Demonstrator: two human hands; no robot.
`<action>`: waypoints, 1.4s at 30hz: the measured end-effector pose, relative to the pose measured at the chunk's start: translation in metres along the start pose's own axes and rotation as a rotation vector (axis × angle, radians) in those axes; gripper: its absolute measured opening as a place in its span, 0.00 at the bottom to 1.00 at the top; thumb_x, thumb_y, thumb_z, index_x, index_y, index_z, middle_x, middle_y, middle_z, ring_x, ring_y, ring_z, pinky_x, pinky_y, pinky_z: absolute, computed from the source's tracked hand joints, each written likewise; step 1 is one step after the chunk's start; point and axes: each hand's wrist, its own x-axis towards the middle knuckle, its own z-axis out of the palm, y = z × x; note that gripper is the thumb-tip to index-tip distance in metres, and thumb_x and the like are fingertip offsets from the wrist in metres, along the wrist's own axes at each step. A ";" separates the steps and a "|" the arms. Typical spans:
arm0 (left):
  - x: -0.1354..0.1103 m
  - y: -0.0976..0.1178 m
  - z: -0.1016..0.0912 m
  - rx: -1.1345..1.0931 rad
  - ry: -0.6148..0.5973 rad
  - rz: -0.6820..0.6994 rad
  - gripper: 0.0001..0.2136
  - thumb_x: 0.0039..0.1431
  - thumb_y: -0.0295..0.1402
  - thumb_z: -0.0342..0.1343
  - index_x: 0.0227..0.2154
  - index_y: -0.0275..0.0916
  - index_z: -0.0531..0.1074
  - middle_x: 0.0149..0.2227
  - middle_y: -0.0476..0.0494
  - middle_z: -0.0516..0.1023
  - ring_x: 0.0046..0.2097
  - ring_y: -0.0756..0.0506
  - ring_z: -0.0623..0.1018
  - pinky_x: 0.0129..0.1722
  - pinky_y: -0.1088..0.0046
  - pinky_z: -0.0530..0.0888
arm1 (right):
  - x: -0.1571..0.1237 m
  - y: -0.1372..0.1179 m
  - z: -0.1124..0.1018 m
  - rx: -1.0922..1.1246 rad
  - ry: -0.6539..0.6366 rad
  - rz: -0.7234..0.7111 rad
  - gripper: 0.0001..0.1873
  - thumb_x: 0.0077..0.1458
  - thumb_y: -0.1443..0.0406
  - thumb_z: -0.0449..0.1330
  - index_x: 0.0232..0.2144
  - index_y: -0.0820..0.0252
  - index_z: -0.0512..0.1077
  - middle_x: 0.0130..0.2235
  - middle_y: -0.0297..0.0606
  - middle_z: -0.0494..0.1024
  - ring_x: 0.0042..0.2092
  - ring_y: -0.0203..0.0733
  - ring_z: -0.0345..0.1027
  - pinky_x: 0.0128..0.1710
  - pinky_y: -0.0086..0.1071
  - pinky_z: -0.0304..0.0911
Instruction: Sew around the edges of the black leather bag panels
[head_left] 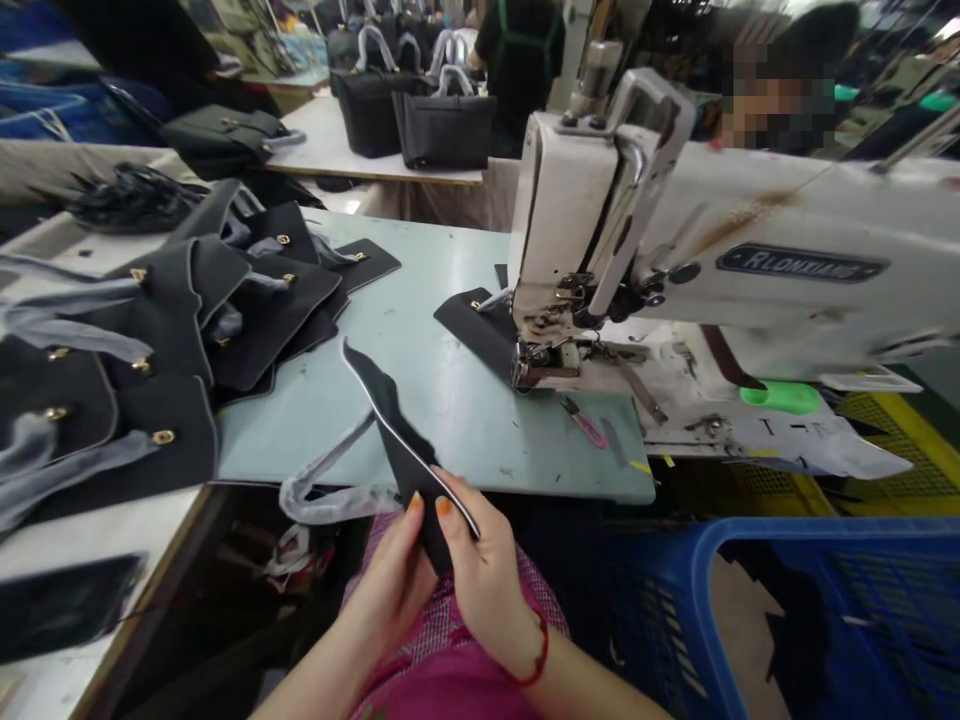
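Between my two hands a black bag panel [409,460] is held on edge above my lap, its pale cut edge facing up. My left hand [401,560] is closed on its lower left side, thumb on the face. My right hand [480,550] grips the right side near the edge, thumb also pressed on the panel. A plastic-wrapped handle [322,495] hangs off the panel to the left. In front on the right stands a sewing machine [570,230], with another black panel [476,330] lying beside its needle area.
Black panels with wrapped handles [270,310] lie piled on the left. Pink thread snips [583,422] rest on the pale green table [420,280]. A blue basket [705,570] stands at lower right, a phone-like dark slab [67,605] at lower left. Finished-looking bags [446,130] stand behind; a person works beyond.
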 end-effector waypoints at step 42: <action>0.177 0.104 0.110 0.275 -0.167 0.193 0.19 0.44 0.34 0.69 0.40 0.34 0.74 0.36 0.39 0.82 0.31 0.43 0.80 0.31 0.68 0.76 | 0.137 0.000 -0.082 0.123 0.106 0.150 0.25 0.61 0.47 0.57 0.29 0.64 0.76 0.23 0.37 0.79 0.21 0.33 0.70 0.20 0.24 0.61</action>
